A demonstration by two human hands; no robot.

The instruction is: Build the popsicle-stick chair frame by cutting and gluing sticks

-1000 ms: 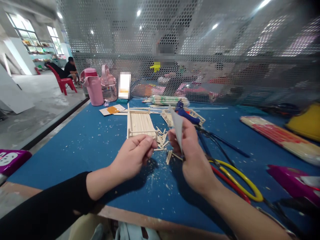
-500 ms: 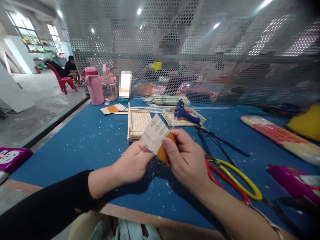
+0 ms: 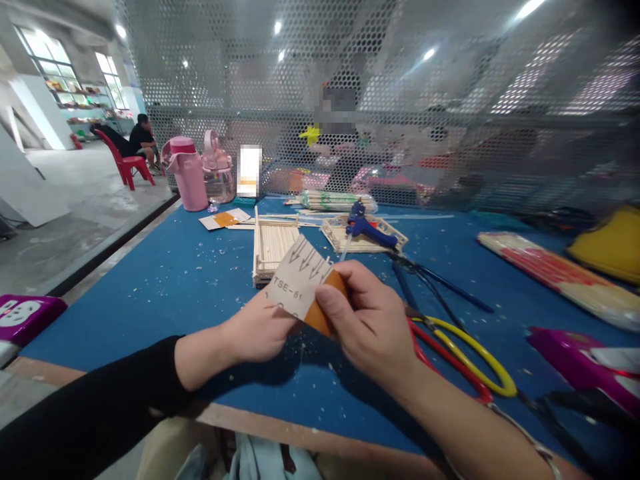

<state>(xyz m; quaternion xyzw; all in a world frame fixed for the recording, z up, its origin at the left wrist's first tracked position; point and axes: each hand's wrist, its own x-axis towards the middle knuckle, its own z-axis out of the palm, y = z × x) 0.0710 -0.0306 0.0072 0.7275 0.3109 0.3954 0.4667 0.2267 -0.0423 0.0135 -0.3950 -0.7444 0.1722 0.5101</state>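
My right hand [image 3: 373, 317] pinches a folded piece of sandpaper [image 3: 300, 280] between thumb and fingers. Its pale backing, printed with arrows and "TSE-81", faces me, and an orange-brown part shows by my thumb. Close against the lower left of the sandpaper is my left hand [image 3: 260, 330], closed, its fingertips hidden behind the sheet; what they hold does not show. A thin pale tip pokes up at the sheet's upper edge. Just beyond stands a small tray-like frame of wooden sticks [image 3: 275, 243]. A blue glue gun [image 3: 370, 230] rests over a second stick frame [image 3: 333, 233].
Right of my hands lie a tool with red and yellow handles [image 3: 473, 347], a blue-handled tool [image 3: 455, 290], a bag of sticks [image 3: 555, 273] and a purple power strip [image 3: 575, 363]. A pink flask [image 3: 190, 180] stands back left. Perforated metal mesh [image 3: 240, 80] borders the far edge.
Both hands and the sandpaper have shifted slightly left. The sheet has tilted, so more of its printed lettering faces me. The view itself has moved a little.
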